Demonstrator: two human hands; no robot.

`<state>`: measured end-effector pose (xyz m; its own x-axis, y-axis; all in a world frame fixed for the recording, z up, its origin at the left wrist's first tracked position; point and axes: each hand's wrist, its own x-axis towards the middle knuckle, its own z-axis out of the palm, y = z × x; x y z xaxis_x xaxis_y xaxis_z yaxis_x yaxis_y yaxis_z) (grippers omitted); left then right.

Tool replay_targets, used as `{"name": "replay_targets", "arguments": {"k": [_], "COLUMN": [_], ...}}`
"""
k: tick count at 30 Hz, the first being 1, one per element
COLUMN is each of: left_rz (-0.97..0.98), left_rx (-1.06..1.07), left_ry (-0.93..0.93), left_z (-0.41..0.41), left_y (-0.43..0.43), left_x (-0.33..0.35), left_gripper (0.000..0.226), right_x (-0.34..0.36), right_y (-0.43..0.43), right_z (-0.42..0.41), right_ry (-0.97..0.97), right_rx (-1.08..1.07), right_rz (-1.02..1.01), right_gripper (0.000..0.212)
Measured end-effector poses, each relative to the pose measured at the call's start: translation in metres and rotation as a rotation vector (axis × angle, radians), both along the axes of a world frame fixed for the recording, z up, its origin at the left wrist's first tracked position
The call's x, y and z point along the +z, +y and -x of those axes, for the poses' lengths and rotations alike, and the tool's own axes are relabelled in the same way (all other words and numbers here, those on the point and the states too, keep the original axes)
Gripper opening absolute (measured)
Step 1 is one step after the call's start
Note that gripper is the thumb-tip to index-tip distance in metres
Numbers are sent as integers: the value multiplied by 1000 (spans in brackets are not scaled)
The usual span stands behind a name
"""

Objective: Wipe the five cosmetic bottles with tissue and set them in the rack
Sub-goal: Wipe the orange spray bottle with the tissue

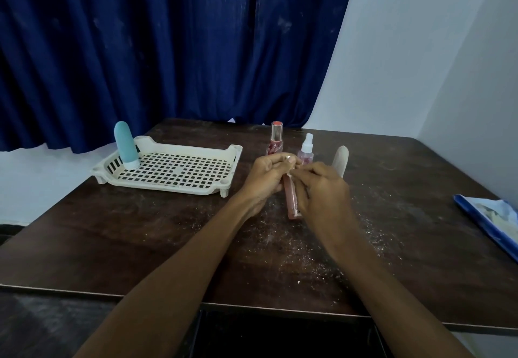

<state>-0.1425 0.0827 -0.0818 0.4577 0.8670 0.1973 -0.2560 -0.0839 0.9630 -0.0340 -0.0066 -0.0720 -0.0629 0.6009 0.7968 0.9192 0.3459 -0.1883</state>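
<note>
While both hands gripped the pink bottle (291,202) — L hand (266,179) at far end, R hand (322,193) round body | axis ran near-far | rack (157,185) lay left, nearer L.

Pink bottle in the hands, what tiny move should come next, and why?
Probably slide the tissue down the pink bottle toward its lower end. The left hand and right hand both hold it near the top, where the tissue seems pinched, while the lower part sticks out bare. Only the blue bottle stands in the rack.
</note>
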Motion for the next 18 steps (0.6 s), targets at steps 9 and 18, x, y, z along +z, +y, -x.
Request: {"name": "replay_targets", "arguments": {"k": [9, 18], "left_rz": [60, 104], "left_rx": [-43, -117], "left_ry": [-65, -144], "left_z": [-3, 1], "left_y": [-4, -4], "left_x": [3, 6], "left_gripper": [24, 24], "right_x": [-29, -30], "right_y": [-19, -26], "right_z": [-3, 0], "right_ry": [-14, 199], "right_rx": [-22, -5], "right_rz": [42, 17], "right_gripper": [8, 17]}}
